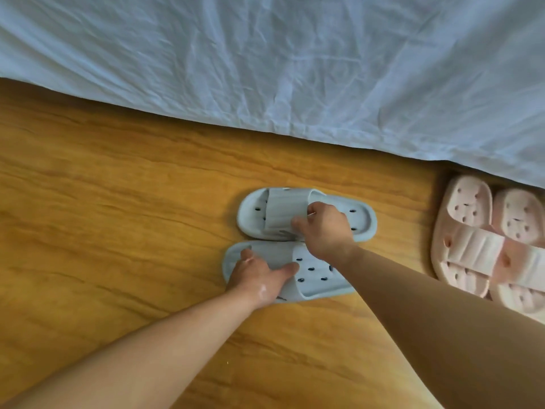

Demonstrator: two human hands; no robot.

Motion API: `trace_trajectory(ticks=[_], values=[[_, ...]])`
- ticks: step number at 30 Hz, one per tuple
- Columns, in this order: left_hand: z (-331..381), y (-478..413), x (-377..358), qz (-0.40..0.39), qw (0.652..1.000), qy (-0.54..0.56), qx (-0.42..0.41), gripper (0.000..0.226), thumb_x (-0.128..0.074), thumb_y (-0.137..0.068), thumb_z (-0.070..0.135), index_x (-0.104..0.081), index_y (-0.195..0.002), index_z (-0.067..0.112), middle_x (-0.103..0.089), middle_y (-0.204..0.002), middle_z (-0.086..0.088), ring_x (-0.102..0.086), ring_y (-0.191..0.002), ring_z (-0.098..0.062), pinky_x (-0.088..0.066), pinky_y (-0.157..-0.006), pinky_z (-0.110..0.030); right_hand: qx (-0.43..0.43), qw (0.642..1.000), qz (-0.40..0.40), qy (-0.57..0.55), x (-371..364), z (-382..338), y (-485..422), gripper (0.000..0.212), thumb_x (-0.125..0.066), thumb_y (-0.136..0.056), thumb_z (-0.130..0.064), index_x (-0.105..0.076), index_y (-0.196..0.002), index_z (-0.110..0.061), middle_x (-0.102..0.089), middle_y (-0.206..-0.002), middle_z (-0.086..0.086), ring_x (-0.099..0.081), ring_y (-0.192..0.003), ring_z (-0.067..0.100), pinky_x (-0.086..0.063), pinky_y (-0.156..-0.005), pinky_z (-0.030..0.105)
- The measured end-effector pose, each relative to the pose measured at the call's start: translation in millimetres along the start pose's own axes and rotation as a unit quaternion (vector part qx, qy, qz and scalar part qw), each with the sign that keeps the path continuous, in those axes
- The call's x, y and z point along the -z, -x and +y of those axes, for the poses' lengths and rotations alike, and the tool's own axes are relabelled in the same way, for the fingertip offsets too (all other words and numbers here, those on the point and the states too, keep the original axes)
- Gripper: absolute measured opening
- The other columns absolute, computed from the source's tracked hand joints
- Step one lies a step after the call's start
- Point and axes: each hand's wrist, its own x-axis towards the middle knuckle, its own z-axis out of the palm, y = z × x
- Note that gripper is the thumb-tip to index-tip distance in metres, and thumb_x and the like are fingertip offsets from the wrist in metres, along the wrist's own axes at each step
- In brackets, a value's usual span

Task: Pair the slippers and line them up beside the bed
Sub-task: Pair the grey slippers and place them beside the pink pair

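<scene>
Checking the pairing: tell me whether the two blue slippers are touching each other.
Touching. The head view shows the far blue slipper and the near blue slipper meeting along their sides, with no floor visible between them near the right hand.

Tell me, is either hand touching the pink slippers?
No: the left hand and right hand each rest on a blue slipper, while the pink slippers lie untouched off to the right.

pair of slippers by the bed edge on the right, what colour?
Pale pink slippers, with small drain holes; head view shows them.
</scene>
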Motion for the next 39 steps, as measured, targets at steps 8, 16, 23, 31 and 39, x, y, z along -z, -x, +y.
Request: trace_trajectory(ticks=[8, 16, 23, 31, 39], values=[[19.9, -9.0, 51.7, 0.072, 0.970, -0.134, -0.191, 0.057, -0.070, -0.078, 0.037, -0.052, -0.131, 0.026, -0.054, -0.132, -0.005, -0.053, -0.122, -0.025, -0.043, -0.103, -0.033, 0.003, 0.999, 0.046, -0.004, 2.1, 37.8, 58.5, 0.043, -0.062, -0.085, -0.049, -0.055, -0.117, -0.020, -0.060, -0.112, -0.005, -0.062, -0.100, 0.018, -0.052, -0.077, 0.034], [102.8, -57.9, 60.3, -0.051, 0.824, -0.427, -0.368, 0.070, -0.076, -0.080, 0.020, -0.045, -0.137, 0.045, -0.006, -0.164, 0.000, -0.025, -0.146, -0.026, -0.025, -0.115, -0.027, -0.016, 0.997, -0.069, 0.033, -42.2, 45.2, 88.5, 0.022, -0.055, -0.086, -0.040, -0.045, -0.074, -0.024, -0.061, -0.079, 0.004, -0.057, -0.070, 0.026, -0.045, -0.056, 0.038], [68.5, -38.6, 43.1, -0.004, 0.906, -0.313, -0.285, 0.055, -0.076, -0.076, 0.044, -0.049, -0.123, 0.039, -0.027, -0.147, -0.007, -0.047, -0.124, -0.029, -0.040, -0.107, -0.038, 0.075, 0.982, -0.113, 0.129, 12.2, 91.2, 75.2, 0.024, -0.056, -0.088, -0.019, -0.041, -0.072, -0.027, -0.061, -0.077, 0.005, -0.059, -0.071, 0.029, -0.053, -0.062, 0.047], [30.0, -11.4, 17.8, 0.066, 0.948, -0.210, -0.230, 0.087, -0.076, -0.069, 0.055, -0.031, -0.142, 0.043, -0.047, -0.136, -0.005, -0.046, -0.125, -0.027, -0.046, -0.100, -0.041, 0.102, 0.991, 0.030, 0.081, 52.4, 131.4, 77.7, 0.063, -0.074, -0.075, -0.028, -0.053, -0.134, -0.022, -0.047, -0.141, -0.001, -0.052, -0.123, 0.019, -0.042, -0.095, 0.025], [-17.2, -5.8, -9.7, 0.073, 0.960, -0.083, -0.257, 0.114, -0.084, -0.067, 0.048, -0.002, -0.145, 0.058, -0.032, -0.151, 0.000, -0.038, -0.137, -0.026, -0.044, -0.106, -0.046, -0.139, 0.978, 0.098, -0.121, -9.4, 137.1, 120.0, 0.114, -0.074, -0.065, -0.070, -0.022, -0.154, -0.021, -0.043, -0.148, 0.003, -0.041, -0.135, 0.025, -0.041, -0.110, 0.047]])
